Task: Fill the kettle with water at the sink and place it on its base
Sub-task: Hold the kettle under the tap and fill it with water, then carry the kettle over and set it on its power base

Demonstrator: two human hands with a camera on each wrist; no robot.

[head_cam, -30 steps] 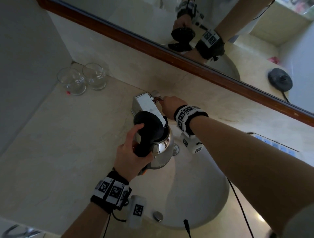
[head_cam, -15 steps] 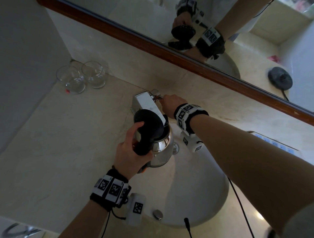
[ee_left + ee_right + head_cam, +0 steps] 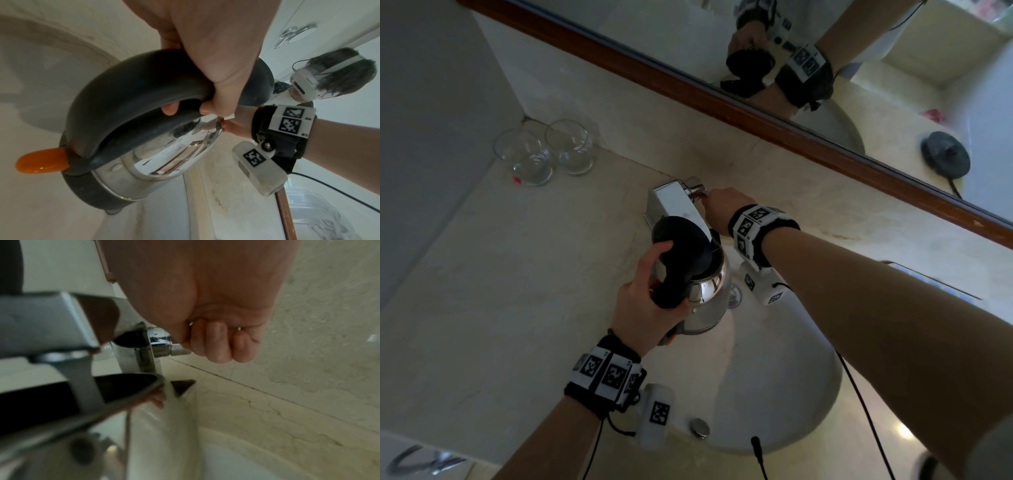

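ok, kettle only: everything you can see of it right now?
The kettle has a shiny, steel-looking body, a black lid hinged open, a curved black handle, a black bottom ring and an orange switch at the handle's foot. The left hand grips the handle, holding it over the sink with its opening under the tap.

Beige marble counter (image 3: pixel 482 291), wood-framed mirror (image 3: pixel 688 85), grey wall (image 3: pixel 431 102), perhaps daylit

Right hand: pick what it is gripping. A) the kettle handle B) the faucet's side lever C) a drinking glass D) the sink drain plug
B: the right hand curls its fingers round the faucet's side lever, while the left hand holds the kettle.
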